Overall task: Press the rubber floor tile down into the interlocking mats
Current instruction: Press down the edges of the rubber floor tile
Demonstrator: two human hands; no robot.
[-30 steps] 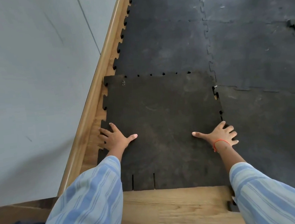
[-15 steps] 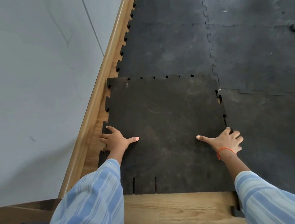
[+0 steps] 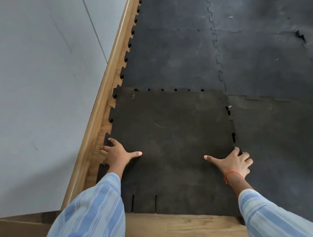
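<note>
The tile (image 3: 173,136) lies mid-frame between the baseboard (image 3: 100,109) and the laid mats (image 3: 260,48). The left hand (image 3: 117,155) and right hand (image 3: 233,163) rest flat and spread on its near side edges, gripping nothing; unseated notches lie beyond the right hand.

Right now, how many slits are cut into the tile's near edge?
2, side by side near the rubber floor tile's near-left corner: one, one. The sleeves may hide others.
</note>
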